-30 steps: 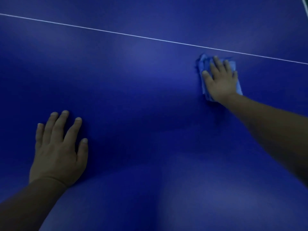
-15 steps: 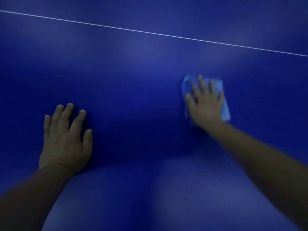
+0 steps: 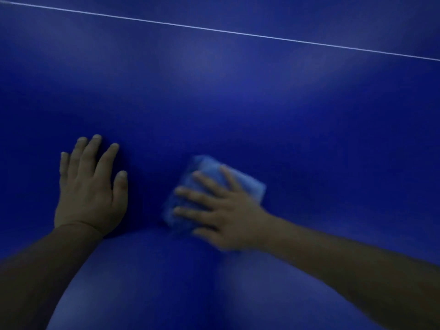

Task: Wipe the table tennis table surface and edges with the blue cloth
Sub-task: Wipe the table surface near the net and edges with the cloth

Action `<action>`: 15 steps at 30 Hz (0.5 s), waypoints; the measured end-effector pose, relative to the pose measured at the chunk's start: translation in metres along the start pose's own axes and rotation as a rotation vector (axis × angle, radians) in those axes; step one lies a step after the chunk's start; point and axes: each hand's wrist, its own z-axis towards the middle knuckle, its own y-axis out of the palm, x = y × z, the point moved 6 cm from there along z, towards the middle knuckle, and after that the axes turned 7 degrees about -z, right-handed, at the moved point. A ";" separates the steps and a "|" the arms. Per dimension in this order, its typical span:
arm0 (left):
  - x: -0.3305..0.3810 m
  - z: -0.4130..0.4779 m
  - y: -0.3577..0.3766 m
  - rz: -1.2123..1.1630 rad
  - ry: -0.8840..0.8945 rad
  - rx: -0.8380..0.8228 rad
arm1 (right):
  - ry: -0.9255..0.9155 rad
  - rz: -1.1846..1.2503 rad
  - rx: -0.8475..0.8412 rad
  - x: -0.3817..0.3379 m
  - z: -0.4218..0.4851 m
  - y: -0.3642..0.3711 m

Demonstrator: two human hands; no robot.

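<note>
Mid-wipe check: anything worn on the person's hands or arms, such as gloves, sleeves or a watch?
Nothing worn shows. The left hand and right hand are bare, no gloves. The left forearm and right forearm are bare to the frame's edge, no sleeve or watch. The right hand is blurred, so a ring there cannot be ruled out.

The desk (image 3: 238,103) is painted a deep, dark blue all over, and its top is plain. One thin white line (image 3: 238,32) is drawn across it near the far side, slanted down toward the right. Paler, softer blue patches are seen on the desk where light is caught, one up near the line and one along the near side. The darkest blue is found in a band across the middle. The cloth (image 3: 252,186) is coloured a lighter, sky-like blue than the desk. It is seen as plain, though it is blurred
</note>
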 end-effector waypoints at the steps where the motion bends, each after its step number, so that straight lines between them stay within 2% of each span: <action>1: -0.001 0.000 0.001 0.008 -0.002 -0.010 | 0.135 -0.024 0.001 0.030 -0.019 -0.002; 2: -0.002 0.000 0.001 0.011 -0.005 -0.013 | 0.336 -0.056 -0.008 0.069 -0.037 -0.005; 4: -0.001 0.000 0.001 0.008 -0.005 -0.009 | 0.864 -0.082 -0.082 0.151 -0.085 -0.011; 6: 0.000 0.000 0.001 0.004 -0.004 -0.009 | 1.332 -0.023 -0.091 0.195 -0.128 -0.019; 7: 0.000 0.001 0.001 0.005 -0.005 -0.011 | 1.463 0.006 -0.074 0.196 -0.131 -0.020; 8: -0.001 0.001 0.000 0.010 -0.007 -0.015 | 1.504 0.001 -0.074 0.185 -0.121 -0.019; 9: -0.001 0.000 0.001 0.014 -0.010 -0.020 | 1.455 -0.033 -0.072 0.164 -0.103 -0.016; 10: -0.001 0.000 0.001 0.013 -0.014 -0.021 | 1.317 -0.062 -0.035 0.134 -0.079 -0.012; 13: 0.001 0.000 0.000 0.006 -0.014 -0.006 | 0.612 -0.043 0.036 0.015 -0.014 -0.003; 15: 0.003 -0.001 0.000 0.006 -0.007 0.005 | 0.340 -0.006 0.018 0.003 0.001 -0.005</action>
